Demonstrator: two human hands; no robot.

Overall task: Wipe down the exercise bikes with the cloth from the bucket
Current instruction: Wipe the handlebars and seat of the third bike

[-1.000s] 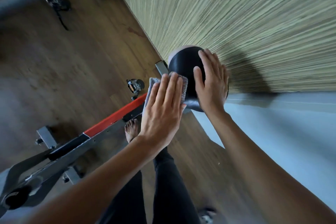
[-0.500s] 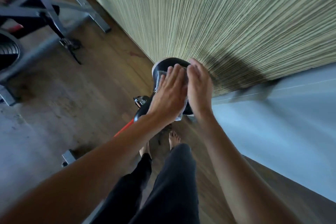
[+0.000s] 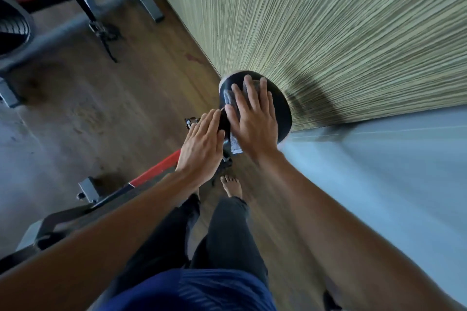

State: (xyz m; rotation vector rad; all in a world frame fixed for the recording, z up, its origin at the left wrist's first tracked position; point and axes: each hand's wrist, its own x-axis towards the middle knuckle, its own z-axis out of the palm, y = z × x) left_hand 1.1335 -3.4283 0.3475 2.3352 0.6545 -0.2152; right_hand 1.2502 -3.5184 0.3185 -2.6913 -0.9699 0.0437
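cloth [image 3: 236, 103] on saddle [image 3: 278, 108] | right hand [image 3: 252, 118] atop cloth | left hand [image 3: 202, 146] beside, left

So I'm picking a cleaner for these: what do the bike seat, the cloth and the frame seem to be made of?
Seat: smooth black vinyl or moulded plastic, judging by its slight sheen; which one is unclear.
Cloth: grey, nubbly weave, likely microfibre, pressed flat under the right hand.
Frame: painted metal, glossy red and black over straight bars.
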